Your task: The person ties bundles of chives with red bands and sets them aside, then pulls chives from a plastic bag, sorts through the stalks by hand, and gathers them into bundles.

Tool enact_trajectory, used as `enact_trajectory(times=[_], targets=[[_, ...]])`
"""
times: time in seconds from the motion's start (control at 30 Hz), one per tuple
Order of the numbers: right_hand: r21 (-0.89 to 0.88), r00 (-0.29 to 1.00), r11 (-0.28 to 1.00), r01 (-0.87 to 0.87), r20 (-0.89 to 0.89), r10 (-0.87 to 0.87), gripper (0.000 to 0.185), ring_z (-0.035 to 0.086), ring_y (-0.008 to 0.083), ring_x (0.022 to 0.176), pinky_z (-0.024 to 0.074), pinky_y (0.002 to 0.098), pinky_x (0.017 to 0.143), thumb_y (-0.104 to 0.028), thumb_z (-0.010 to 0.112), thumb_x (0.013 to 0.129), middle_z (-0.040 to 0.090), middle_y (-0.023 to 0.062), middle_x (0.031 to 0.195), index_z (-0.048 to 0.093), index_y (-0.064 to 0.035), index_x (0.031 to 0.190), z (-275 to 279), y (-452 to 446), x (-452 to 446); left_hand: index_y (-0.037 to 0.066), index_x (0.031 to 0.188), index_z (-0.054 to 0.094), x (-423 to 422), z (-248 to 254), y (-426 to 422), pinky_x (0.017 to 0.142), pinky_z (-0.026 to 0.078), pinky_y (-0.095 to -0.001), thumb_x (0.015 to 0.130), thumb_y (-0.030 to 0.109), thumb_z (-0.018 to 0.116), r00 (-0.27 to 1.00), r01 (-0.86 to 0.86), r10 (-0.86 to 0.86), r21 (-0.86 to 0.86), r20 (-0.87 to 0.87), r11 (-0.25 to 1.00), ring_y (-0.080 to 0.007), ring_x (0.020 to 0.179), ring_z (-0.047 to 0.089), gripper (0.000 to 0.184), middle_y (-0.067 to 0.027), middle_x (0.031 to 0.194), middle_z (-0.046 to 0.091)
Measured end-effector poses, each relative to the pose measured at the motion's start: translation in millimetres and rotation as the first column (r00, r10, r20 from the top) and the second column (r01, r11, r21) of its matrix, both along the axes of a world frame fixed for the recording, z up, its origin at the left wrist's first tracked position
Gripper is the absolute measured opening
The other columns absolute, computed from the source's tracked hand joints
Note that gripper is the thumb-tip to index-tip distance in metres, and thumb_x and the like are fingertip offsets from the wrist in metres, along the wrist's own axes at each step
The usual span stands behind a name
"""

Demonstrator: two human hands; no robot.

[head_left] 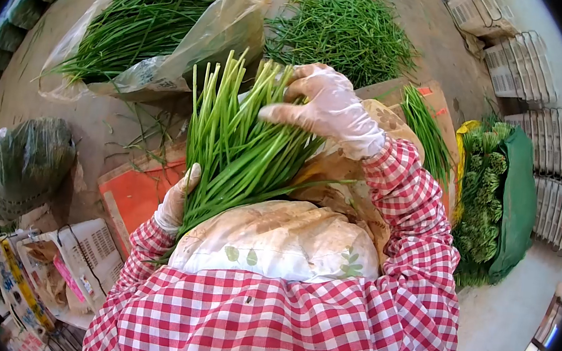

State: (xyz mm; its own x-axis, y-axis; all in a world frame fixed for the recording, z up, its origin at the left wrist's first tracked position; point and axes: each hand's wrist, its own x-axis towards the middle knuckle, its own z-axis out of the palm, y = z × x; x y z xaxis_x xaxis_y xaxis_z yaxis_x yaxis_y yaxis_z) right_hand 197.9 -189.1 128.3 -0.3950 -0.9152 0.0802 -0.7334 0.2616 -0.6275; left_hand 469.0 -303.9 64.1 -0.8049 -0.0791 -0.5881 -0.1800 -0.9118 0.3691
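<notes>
Clear plastic bag [232, 16], upper left of the frame, filled with long green stalks. Bunch of green stalks [239, 147], centre, tips towards the top. Heap of loose stalks [342, 34], upper centre. Right hand [329, 105], gloved, above centre: thumb and bent fingers parted at the bunch's tips (whether any stalk is pinched cannot be told). Left hand [173, 200], gloved, left of centre: gripping the bunch's lower left side.
</notes>
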Motion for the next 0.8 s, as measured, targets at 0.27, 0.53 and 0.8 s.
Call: enact_trajectory(times=[0.27,0.53,0.8], targets=[[0.250,0.999,0.967,-0.042,-0.009,0.046,0.036,0.048,0.0282,0.107,0.0287,0.0430,0.097,-0.039,0.068,0.070,0.062,0.0132,0.092,0.071,-0.0057,0.082,11.4,1.4,6.8,0.002,0.127,0.043,6.4,-5.7,5.9,0.094,0.044,-0.0300,0.095,0.033,0.040,0.998,-0.061,0.061,-0.073,-0.012,0.995,-0.0191,0.106,0.055,0.044,-0.0125,0.122,0.053],[-0.049,0.384,0.998,-0.026,0.922,0.055,0.021,0.057,0.0130,0.075,0.0419,0.0262,0.076,-0.021,0.062,0.083,0.062,0.0031,0.074,0.067,-0.0002,0.081,12.6,23.3,-31.6,0.004,0.128,0.042,13.4,-23.4,1.9,0.086,0.046,-0.0280,0.093,0.041,0.043,0.997,0.042,-0.030,-0.167,0.076,0.985,-0.0163,0.099,0.056,0.051,-0.0079,0.118,0.055],[-0.437,0.083,0.897,0.068,0.898,0.431,0.015,0.054,0.0221,0.111,0.0444,0.0308,0.089,-0.017,0.057,0.084,0.061,0.0157,0.110,0.066,-0.0051,0.082,26.9,20.0,-68.1,0.003,0.128,0.042,15.9,-23.9,1.3,0.088,0.045,-0.0287,0.094,0.039,0.041,0.998,0.052,-0.059,-0.285,-0.017,0.957,-0.0155,0.102,0.055,0.050,-0.0081,0.119,0.054]])
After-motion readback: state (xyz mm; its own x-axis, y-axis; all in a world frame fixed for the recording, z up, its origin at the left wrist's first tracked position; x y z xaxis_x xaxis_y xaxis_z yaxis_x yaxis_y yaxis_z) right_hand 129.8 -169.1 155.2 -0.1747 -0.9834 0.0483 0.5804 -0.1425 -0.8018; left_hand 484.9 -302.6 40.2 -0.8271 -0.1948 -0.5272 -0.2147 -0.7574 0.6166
